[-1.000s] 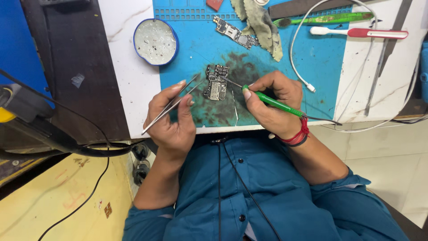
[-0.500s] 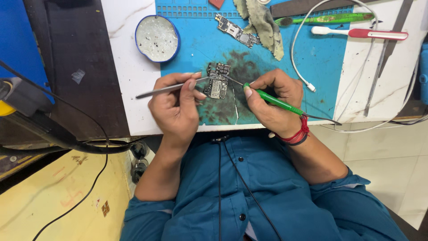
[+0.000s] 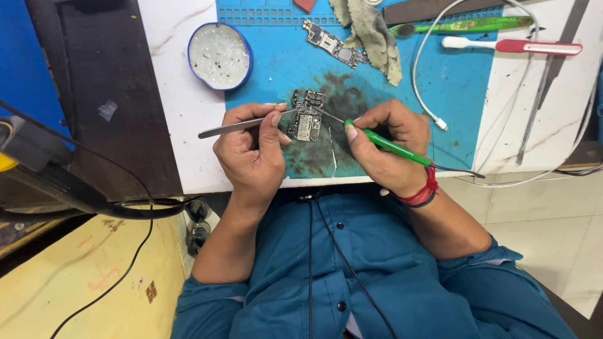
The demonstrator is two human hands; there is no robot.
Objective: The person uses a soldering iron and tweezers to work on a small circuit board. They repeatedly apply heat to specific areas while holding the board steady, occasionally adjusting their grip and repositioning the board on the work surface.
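Hands at the front edge of the desk (image 3: 182,94), both busy over a small circuit board (image 3: 306,118) that lies flat on the blue work mat (image 3: 465,81), on a dark stained patch close to the mat's front edge. Left hand (image 3: 251,150) is curled, thumb and fingers pinched together on a pair of metal tweezers (image 3: 242,125); the tweezers run level, handle end out toward the desk's left side, tips right at the board's upper left corner. Right hand (image 3: 386,147) is closed on a green-handled soldering iron (image 3: 392,145), held like a pen, its thin metal tip angled up and left onto the top of the board, meeting the tweezer tips there. A dark cord trails from the handle past the wrist, which wears a red thread band (image 3: 426,188).

Further back on the mat, a second circuit board (image 3: 333,44) lies near the rear edge, just beside a grubby grey-green cloth (image 3: 370,34). A round blue tin (image 3: 220,55) with a pale crusted filling sits on the mat's left border, half on the white desk top. Toward the rear right corner, a green toothbrush (image 3: 465,26) and a red-and-white toothbrush (image 3: 512,45) lie roughly parallel. A white cable (image 3: 421,81) loops down across the mat, its plug resting near the right hand.
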